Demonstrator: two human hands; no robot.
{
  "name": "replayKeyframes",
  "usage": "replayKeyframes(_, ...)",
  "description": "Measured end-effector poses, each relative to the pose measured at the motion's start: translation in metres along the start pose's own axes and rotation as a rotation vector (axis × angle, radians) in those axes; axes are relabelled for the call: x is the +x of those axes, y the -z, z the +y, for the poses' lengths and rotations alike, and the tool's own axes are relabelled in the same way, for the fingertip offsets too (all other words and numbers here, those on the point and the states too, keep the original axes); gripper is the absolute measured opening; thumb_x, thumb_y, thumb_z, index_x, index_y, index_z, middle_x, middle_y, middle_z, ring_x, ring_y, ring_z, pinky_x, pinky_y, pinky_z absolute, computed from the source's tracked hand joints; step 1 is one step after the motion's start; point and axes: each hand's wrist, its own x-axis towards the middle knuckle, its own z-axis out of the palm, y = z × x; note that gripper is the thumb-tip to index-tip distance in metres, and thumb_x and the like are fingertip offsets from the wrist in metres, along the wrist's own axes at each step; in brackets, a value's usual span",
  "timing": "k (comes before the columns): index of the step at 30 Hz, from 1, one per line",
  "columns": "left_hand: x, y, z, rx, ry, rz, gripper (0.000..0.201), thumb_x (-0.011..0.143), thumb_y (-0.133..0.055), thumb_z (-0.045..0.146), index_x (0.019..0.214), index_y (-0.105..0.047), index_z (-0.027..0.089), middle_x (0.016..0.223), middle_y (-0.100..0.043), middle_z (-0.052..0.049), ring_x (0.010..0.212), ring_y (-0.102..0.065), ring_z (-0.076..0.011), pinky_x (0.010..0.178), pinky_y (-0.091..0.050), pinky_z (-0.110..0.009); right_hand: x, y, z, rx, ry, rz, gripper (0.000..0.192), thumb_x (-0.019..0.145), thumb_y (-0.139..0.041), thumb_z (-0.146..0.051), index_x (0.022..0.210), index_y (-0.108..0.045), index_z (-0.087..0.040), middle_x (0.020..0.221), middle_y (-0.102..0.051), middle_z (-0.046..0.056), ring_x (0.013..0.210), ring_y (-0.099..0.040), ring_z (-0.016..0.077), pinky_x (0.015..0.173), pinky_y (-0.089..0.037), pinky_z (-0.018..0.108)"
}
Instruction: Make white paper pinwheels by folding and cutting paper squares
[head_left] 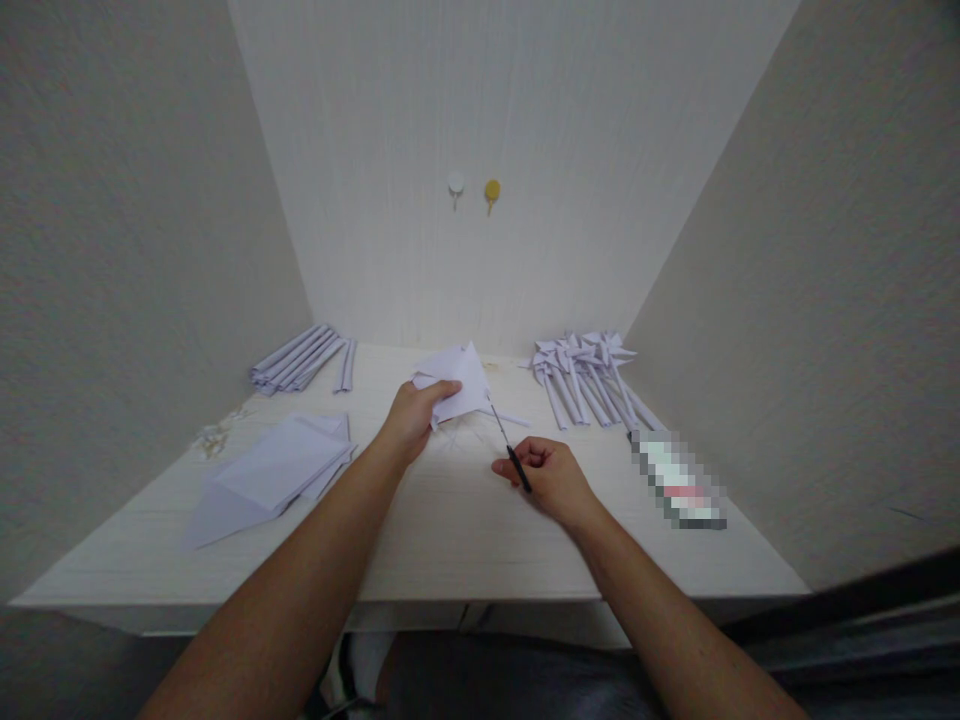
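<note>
Left hand (pixel 416 412) pinches folded paper (pixel 456 385) lifted off table (pixel 450 540), steadying it; right hand (pixel 547 478) grips scissors (pixel 508 447), blades angled toward paper's near edge; finished pinwheels (pixel 589 375) parked far right

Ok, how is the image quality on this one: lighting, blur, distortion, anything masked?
Head view: dim, even light with soft shadows and no glare; wide-angle distortion splays the walls outward; the left hand on the folded paper and the right hand with the scissors are reasonably sharp; a pixelated patch masks something on the table.
</note>
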Motion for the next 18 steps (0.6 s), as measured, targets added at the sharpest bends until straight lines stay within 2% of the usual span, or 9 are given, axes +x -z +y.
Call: replayKeyframes(18, 0.0016, 0.0025, -0.0016, 0.005, 0.003, 0.000, 0.032, 0.057, -0.083, 0.016, 0.087, -0.073, 0.012, 0.074, -0.074, -0.004, 0.061, -0.066, -0.0165, 0.065, -0.055, -0.029, 0.0005, 0.0020, 0.0030, -0.003, 0.022, 0.011, 0.048, 0.052, -0.093, -0.047, 0.056, -0.053, -0.020, 0.046, -0.051, -0.006, 0.043, -0.042, 0.0090, 0.042, -0.025, 0.023)
